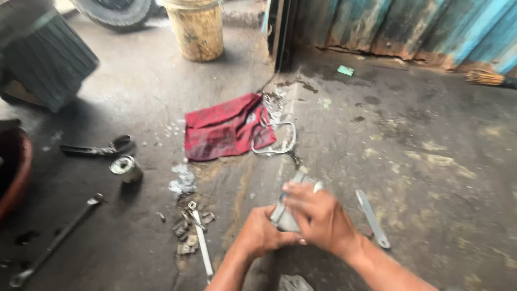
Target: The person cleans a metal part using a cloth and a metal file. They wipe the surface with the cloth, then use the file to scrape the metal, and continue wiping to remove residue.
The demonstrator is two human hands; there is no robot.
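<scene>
- Together, the left hand (262, 233) and right hand (319, 214) grasp a small metal part (286, 211) low over the floor (431, 161).
- Right fingers (295, 189) curl over the part's top; the left hand cups it from below.
- A flat wrench (372, 218) lies just right of the hands.
- A red rag (226, 127) lies ahead, a wire loop (276, 139) at its edge.
- Small metal bits (188, 226) lie left.

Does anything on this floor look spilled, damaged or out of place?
Yes. Small grey metal parts lie scattered loose on the dirty concrete floor, and a crumpled, stained red cloth lies beside a bent wire loop.
</scene>
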